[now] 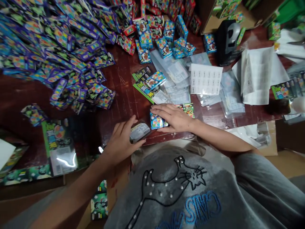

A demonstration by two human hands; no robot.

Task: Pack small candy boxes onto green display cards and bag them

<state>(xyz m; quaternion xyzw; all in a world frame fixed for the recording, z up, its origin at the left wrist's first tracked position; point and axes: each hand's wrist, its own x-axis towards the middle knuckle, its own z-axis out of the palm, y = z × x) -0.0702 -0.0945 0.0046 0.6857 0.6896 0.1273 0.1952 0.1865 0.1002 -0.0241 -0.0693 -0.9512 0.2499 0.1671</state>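
My left hand (121,140) is at the table's front edge, its thumb and fingers spread around a small greyish packet (140,132) and curved about its left end. Just to the right, my right hand (175,117) lies flat, palm down, over a row of small boxes. A blue box (156,121) shows beneath its fingers, and a red and green box (188,110) shows behind the hand. Beyond them a blue box (156,79) rests on a green-edged printed bag (149,90).
A big heap of purple boxes (71,47) covers the back left. Red boxes (154,22) lie at the back. Clear bags (176,73), a sticker sheet (206,79) and a black tape dispenser (227,43) are on the right. A printed bag (60,146) lies front left.
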